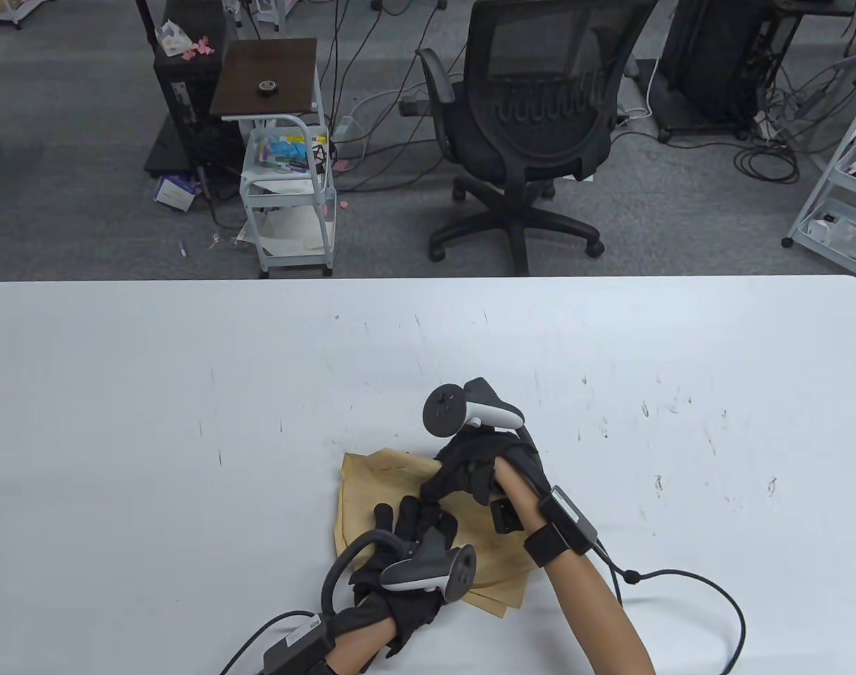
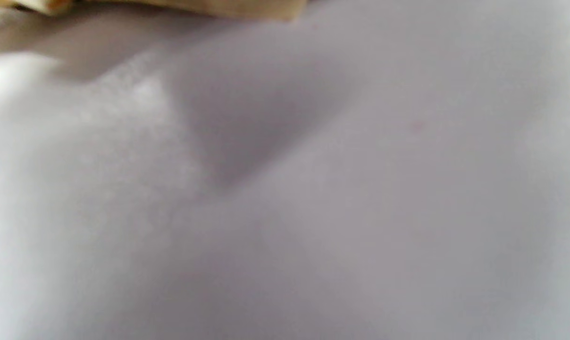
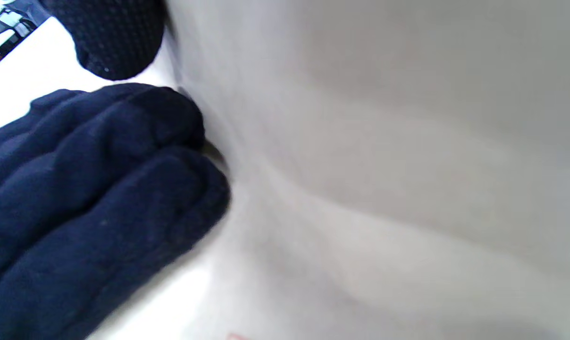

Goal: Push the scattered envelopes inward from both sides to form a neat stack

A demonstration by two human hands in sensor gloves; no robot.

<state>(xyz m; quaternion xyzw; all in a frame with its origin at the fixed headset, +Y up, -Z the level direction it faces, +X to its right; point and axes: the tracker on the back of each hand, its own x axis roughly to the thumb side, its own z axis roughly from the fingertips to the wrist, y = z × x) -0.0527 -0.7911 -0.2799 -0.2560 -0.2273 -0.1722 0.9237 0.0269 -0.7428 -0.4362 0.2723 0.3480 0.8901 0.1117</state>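
Observation:
A loose pile of tan envelopes (image 1: 380,479) lies on the white table (image 1: 188,394) near its front middle, edges not lined up. My left hand (image 1: 415,524) rests on the pile's near left part with the fingers stretched out over the paper. My right hand (image 1: 457,478) presses down on the pile's far right part with bent fingers. The left wrist view is blurred and shows only a strip of tan envelope (image 2: 247,7) along the top above bare table. In the right wrist view my gloved fingers (image 3: 101,189) lie side by side against a pale surface.
Cables (image 1: 688,583) trail from both wrists across the table's front right. Beyond the far edge stand an office chair (image 1: 533,126) and a white cart (image 1: 287,190) on the floor.

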